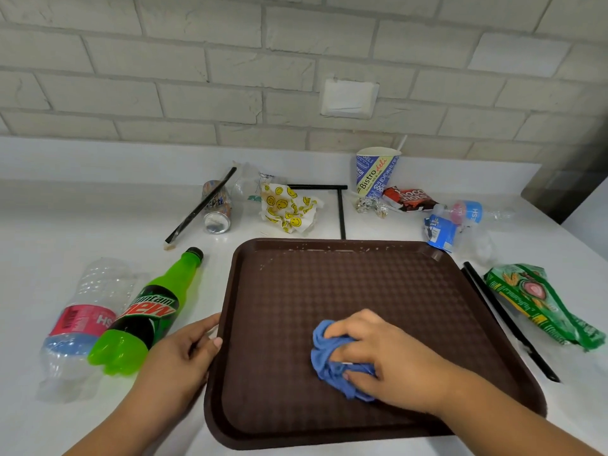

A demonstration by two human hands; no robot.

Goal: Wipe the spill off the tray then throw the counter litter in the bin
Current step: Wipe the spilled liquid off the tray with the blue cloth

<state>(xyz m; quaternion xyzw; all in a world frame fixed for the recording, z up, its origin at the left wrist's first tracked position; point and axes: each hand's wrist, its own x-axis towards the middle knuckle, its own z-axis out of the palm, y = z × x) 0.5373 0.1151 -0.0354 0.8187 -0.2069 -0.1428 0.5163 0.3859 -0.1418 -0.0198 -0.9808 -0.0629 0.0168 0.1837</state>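
A brown textured tray (pixel 345 284) lies on the white counter in front of me. My right hand (pixel 381 353) grips a crumpled blue cloth (pixel 329 357) and presses it onto the tray's near middle. My left hand (pixel 187 353) holds the tray's left rim, thumb over the edge. White specks (pixel 316 249) dot the tray's far edge. Litter surrounds the tray: a green soda bottle (pixel 148 314) and a clear water bottle (pixel 79 324) at the left, and a green snack bag (pixel 543 304) at the right.
Behind the tray lie a crushed can (pixel 217 209), a smiley-print wrapper (pixel 289 209), black straws (pixel 341 212), a paper cup (pixel 375 171), foil balls (pixel 371 205), a chocolate wrapper (pixel 408 199), a blue pack (pixel 441 233) and a crushed bottle (pixel 473 212). A brick wall backs the counter. No bin is in view.
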